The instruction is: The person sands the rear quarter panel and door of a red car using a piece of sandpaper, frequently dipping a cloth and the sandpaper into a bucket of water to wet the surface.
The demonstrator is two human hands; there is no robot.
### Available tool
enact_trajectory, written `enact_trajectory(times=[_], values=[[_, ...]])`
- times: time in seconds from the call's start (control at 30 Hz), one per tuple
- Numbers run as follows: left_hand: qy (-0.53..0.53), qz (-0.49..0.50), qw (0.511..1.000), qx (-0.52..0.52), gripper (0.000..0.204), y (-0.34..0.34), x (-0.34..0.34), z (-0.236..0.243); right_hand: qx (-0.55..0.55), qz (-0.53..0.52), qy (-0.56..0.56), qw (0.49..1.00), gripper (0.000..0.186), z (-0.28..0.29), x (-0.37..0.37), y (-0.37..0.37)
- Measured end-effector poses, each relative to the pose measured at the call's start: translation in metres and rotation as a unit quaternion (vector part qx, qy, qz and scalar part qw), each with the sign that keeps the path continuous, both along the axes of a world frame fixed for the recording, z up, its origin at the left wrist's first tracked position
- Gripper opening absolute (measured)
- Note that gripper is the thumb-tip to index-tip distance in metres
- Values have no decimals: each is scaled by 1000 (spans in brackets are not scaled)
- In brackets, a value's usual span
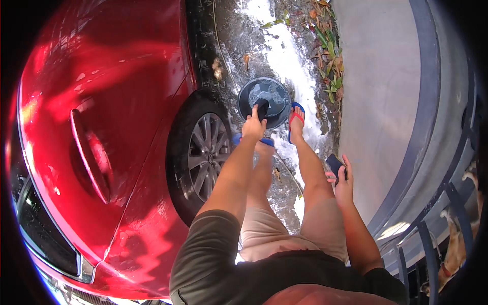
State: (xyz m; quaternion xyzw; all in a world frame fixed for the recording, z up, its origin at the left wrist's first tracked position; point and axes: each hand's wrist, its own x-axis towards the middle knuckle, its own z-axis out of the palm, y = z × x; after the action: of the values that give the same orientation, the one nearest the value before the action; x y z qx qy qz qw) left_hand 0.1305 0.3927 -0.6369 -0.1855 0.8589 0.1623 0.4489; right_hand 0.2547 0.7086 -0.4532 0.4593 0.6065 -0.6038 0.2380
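Note:
My left hand [253, 125] reaches over a dark round bucket [244, 90] and is closed on a black, soft-looking piece [262, 108], perhaps a sponge or cloth. Its lower end is at the sudsy water [269, 94] inside the bucket. Off to the right, my right hand [345, 184] has its fingers curled round a dark, block-like piece [334, 164], whose kind I cannot make out. The bucket stands on the wet ground just ahead of my feet, in blue flip-flops [296, 121], the right one with red straps.
A wet red car [137, 66] fills the left side, its front wheel [206, 152] close to the bucket. A thin hose or cord [223, 56] lies along the ground. Fallen leaves [330, 56] line the pale wall [378, 91]. Behind dark railings [427, 249] is a tan dog [451, 244].

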Motion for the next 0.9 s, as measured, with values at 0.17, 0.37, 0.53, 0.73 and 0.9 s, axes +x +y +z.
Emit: enact_trajectory(times=[0.17, 0.37, 0.53, 0.73, 0.9], values=[[-46, -99, 994, -30, 74, 27, -6, -161, 30, 13, -85, 996, 51, -47, 40, 13], [-83, 16, 996, -40, 65, 22, 19, -259, 19, 36, -115, 993, 56, -75, 41, 12], [75, 189, 976, 72, 61, 12, 30, -195, -5, 71, -42, 997, 60, -104, 27, -22], [133, 398, 873, 249, 58, -2, 66, 11, -72, 6, -79, 994, 56, -102, -16, -138], [110, 203, 902, 365, 95, -24, 40, 262, -347, -118, -66, 928, 57, -67, -99, -201]])
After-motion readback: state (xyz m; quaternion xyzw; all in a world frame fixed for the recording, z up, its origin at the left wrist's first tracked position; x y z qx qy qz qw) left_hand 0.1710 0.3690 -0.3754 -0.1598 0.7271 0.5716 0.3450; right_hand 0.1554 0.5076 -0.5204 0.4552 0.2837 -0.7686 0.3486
